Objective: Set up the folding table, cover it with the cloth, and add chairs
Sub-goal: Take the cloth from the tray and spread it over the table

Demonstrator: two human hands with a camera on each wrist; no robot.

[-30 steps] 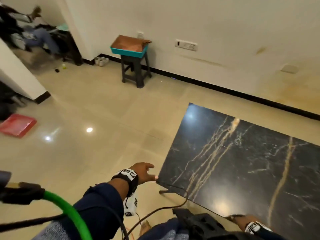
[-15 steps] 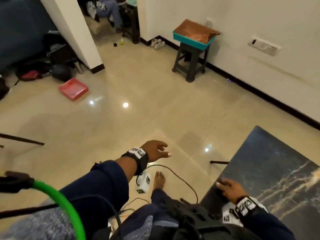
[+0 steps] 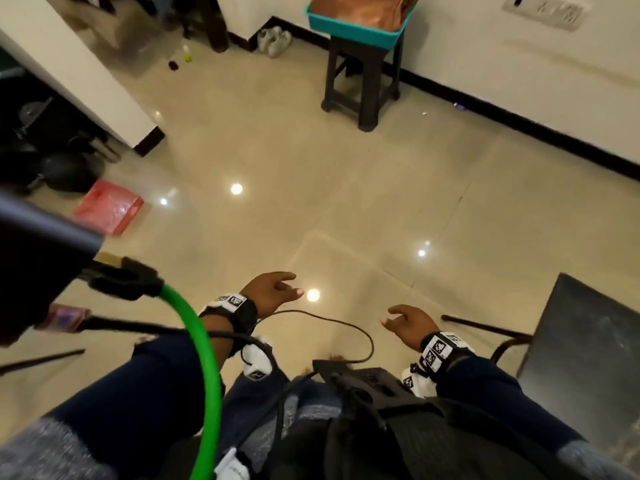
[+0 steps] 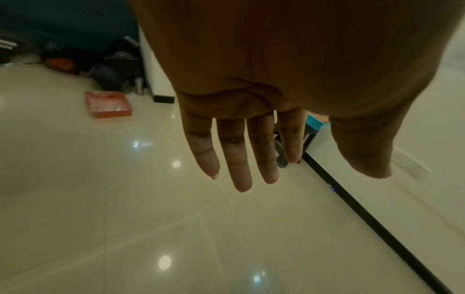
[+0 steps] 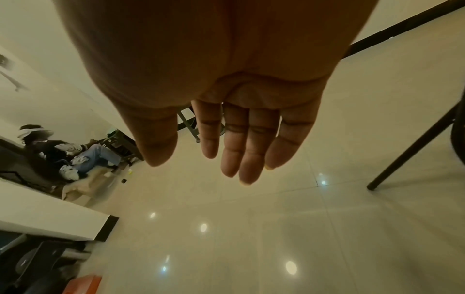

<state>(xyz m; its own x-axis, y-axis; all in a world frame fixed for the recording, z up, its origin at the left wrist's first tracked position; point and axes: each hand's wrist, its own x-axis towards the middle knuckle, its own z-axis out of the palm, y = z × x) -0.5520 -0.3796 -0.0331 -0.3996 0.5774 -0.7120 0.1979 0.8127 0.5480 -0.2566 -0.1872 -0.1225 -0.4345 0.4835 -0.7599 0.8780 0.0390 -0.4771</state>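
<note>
The folding table [image 3: 585, 341] with its dark marble-pattern top stands at the right edge of the head view, one black leg [image 5: 412, 147] showing in the right wrist view. A brown cloth [image 3: 360, 10] lies in a teal tray [image 3: 349, 27] on a dark stool [image 3: 363, 74] by the far wall. My left hand [image 3: 273, 292] hangs over the floor with straight fingers [image 4: 239, 159] and holds nothing. My right hand [image 3: 405, 322] is also empty, its fingers [image 5: 249, 147] relaxed, left of the table and apart from it.
Glossy beige floor tiles [image 3: 311, 168] spread ahead. A red tray [image 3: 107, 207] lies on the floor at left near dark bags by a white wall corner [image 3: 86, 77]. A black skirting [image 3: 519, 123] runs along the right wall. A seated person [image 5: 65, 153] is far back.
The view has swung left, leaving only the table's corner in sight. My right hand has come off the table edge and now hangs free. My left hand stays empty.
</note>
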